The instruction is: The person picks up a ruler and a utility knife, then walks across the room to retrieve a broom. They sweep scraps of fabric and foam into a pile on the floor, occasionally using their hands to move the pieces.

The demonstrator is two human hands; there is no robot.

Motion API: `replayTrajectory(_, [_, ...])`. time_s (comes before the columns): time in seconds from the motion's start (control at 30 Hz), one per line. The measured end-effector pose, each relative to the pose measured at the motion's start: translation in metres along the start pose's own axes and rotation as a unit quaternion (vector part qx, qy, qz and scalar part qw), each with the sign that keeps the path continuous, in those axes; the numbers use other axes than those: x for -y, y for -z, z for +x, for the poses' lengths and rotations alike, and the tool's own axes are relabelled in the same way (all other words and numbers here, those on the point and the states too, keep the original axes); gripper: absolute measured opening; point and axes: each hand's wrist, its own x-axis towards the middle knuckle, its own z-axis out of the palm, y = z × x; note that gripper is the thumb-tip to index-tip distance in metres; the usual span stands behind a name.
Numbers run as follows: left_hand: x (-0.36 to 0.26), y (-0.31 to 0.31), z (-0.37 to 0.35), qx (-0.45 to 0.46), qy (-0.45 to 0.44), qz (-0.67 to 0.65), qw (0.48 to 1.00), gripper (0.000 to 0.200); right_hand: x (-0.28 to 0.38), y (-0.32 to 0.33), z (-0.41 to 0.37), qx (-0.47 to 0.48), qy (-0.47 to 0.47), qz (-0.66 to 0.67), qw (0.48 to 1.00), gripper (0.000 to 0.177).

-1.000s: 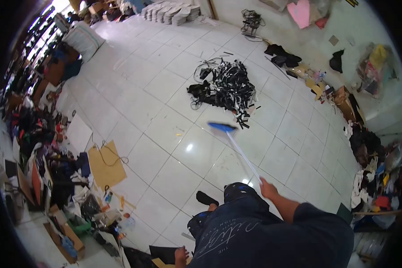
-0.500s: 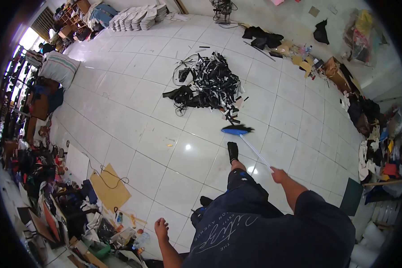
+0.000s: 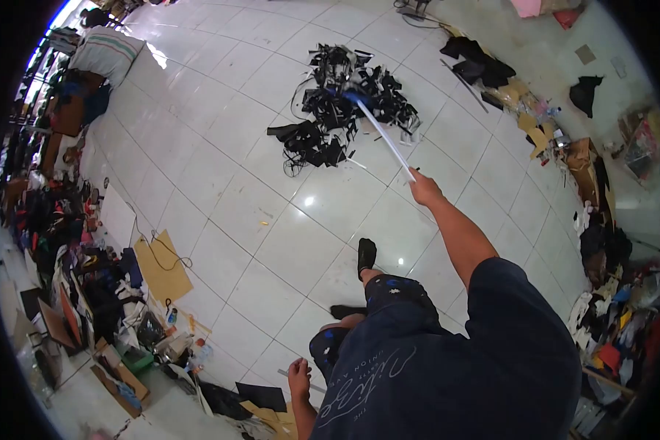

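My right hand (image 3: pixel 425 188) is closed around the white handle of a broom (image 3: pixel 387 138). The arm is stretched forward, and the handle slants away over the tiles. Its blue head (image 3: pixel 354 96) lies in a heap of black and white scraps (image 3: pixel 330 110), which hides the bristles. Strips and loose pieces of dark material make up this heap, with a few bits around its edges. Down by my left thigh hangs my left hand (image 3: pixel 298 378), its fingers curled in, nothing visible in them.
White tiles (image 3: pixel 271 220) cover the floor. Mixed clutter (image 3: pixel 103 293) lines the left, near a tan board (image 3: pixel 161 268) with a cable on it. A bulging white sack (image 3: pixel 106 55) stands at the upper left. Cloth and scraps (image 3: pixel 609 323) pile along the right wall.
The broom head has moved forward from the near edge of the heap into its middle. My right arm has stretched out, and the heap looks more spread. My left hand stays low.
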Motion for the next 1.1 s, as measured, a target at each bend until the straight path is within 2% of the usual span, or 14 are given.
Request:
replayTrajectory(0.1, [-0.021,-0.025,0.002,0.006,-0.048,-0.014,0.999,0.04,-0.044,-0.014,-0.025,0.012,0.013,-0.005,1.0,0.045])
replayTrajectory(0.23, [-0.02,-0.026,0.018,-0.015,-0.042,-0.034,0.998,0.037,-0.119,-0.023,-0.123,0.039,-0.026,-0.019,0.999,0.044])
replayTrajectory(0.3, [-0.004,-0.021,0.033,-0.02,-0.012,-0.057,0.998,0.033,-0.147,-0.014,-0.174,0.067,-0.058,-0.022,0.996,0.044])
replayTrajectory(0.4, [0.03,-0.014,0.039,-0.029,0.045,-0.022,0.998,0.034,-0.183,-0.001,-0.241,0.099,-0.094,-0.049,0.989,0.043])
replayTrajectory(0.5, [0.043,-0.019,0.025,-0.042,0.099,-0.007,0.994,0.036,-0.226,-0.008,-0.265,0.096,-0.104,-0.053,0.988,0.042])
replayTrajectory(0.53, [0.047,-0.023,0.02,-0.044,0.092,-0.009,0.995,0.037,-0.238,-0.007,-0.262,0.092,-0.106,-0.054,0.989,0.042])
replayTrajectory(0.73, [0.042,-0.081,-0.008,-0.081,0.095,-0.089,0.988,0.033,-0.27,0.038,-0.17,0.166,-0.094,-0.121,0.974,0.045])
replayTrajectory(0.87, [0.032,-0.155,-0.023,-0.104,0.132,-0.121,0.978,0.031,-0.276,0.086,-0.034,0.154,-0.019,-0.166,0.974,0.045])
replayTrajectory(0.93, [0.002,-0.201,-0.032,-0.12,0.165,-0.106,0.973,0.029,-0.259,0.108,0.064,0.125,0.016,-0.173,0.977,0.044])
replayTrajectory(0.97, [-0.008,-0.223,-0.034,-0.1,0.177,-0.113,0.973,0.03,-0.247,0.117,0.116,0.101,0.041,-0.171,0.979,0.043])
replayTrajectory(1.03, [-0.027,-0.263,-0.034,-0.047,0.163,-0.104,0.98,0.031,-0.204,0.148,0.211,0.046,0.107,-0.173,0.978,0.038])
replayTrajectory(1.07, [-0.064,-0.289,-0.048,-0.066,0.156,-0.032,0.985,0.032,-0.171,0.169,0.242,0.023,0.12,-0.176,0.977,0.036])
replayTrajectory(1.1, [-0.087,-0.304,-0.052,-0.075,0.111,-0.039,0.99,0.033,-0.141,0.186,0.271,0.017,0.115,-0.162,0.98,0.036])
